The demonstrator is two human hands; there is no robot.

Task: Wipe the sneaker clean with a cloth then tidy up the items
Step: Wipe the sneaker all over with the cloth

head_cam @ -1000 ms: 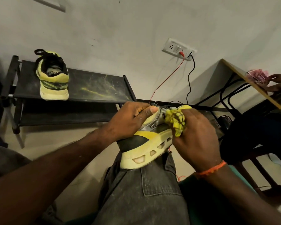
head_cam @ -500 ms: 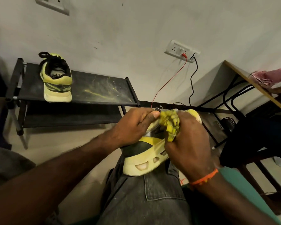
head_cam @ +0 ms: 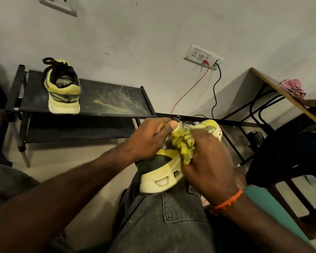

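Now a yellow sneaker (head_cam: 164,172) rests heel-near on the person's knee (head_cam: 164,216), cloth against its side.

Its upper is gripped by the left hand (head_cam: 150,139), fingers curled over the collar, thumb on top. The right hand (head_cam: 208,167) clutches a bunched yellow cloth (head_cam: 182,145) and presses it to the shoe's right flank. Far left, the matching sneaker (head_cam: 62,88) stands on a dusty black rack (head_cam: 113,99). Far right, a wall socket (head_cam: 202,56) holds red and black cables.
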